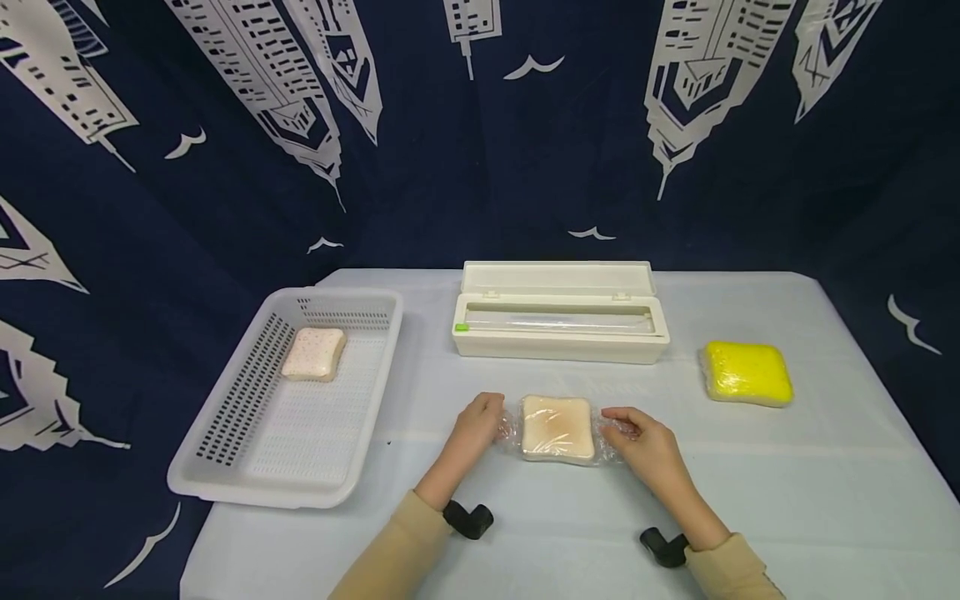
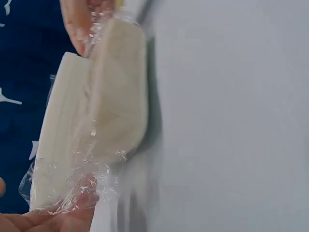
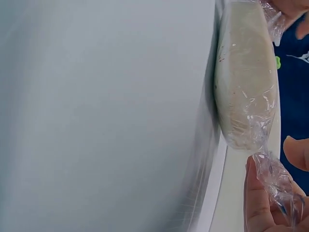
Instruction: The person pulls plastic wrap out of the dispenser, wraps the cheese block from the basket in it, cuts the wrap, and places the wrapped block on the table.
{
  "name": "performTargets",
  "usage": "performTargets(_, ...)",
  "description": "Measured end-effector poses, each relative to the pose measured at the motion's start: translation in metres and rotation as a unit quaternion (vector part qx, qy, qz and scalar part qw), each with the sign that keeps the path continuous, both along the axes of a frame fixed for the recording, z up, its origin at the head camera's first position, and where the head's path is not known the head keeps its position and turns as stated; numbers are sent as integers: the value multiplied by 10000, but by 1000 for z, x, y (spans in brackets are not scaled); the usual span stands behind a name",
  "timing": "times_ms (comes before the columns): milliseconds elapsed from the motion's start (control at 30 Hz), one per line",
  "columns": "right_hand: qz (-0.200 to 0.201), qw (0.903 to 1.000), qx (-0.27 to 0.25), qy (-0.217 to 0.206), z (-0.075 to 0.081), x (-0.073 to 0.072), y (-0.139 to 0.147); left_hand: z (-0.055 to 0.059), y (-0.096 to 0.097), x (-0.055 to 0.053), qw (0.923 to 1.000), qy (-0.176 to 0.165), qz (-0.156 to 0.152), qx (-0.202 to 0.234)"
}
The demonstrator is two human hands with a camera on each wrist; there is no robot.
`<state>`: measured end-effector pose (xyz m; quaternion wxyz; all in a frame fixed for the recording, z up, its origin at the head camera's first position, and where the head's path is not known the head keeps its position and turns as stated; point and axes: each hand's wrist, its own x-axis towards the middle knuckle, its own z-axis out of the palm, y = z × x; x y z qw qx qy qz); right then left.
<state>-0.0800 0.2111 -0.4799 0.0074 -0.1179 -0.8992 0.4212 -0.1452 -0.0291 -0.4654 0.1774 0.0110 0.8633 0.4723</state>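
Observation:
A bread slice in clear plastic wrap lies on the table between both hands, its film bunched at either end. My left hand is at the left end; in the left wrist view its fingers touch the loose film, the thumb apart. At the other end is my right hand. Twisted film lies across its fingers in the right wrist view, while the thumb stands off from them.
Behind the slice stands a cream wrap dispenser, lid up. A white basket on the left holds a speckled bread slice. At the right lies a yellow wrapped block. Dark patterned cloth hangs behind the table.

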Motion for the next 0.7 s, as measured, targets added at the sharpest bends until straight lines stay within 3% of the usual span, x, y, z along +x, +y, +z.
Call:
performTargets(100,-22,10000,-9,-54,1,0,0,-4,-1,-5,9994,-338,2,-102)
performTargets(367,-86,9993,-173,-332,3,1,2,-15,2,-5,9962,-638,-301,-507)
performTargets(500,-122,9982,-264,-525,3,0,3,-18,2,-3,9985,-327,-261,-344)
performTargets(700,-194,9965,-352,-731,3,-1,5,-21,5,3,9965,745,-80,-370)
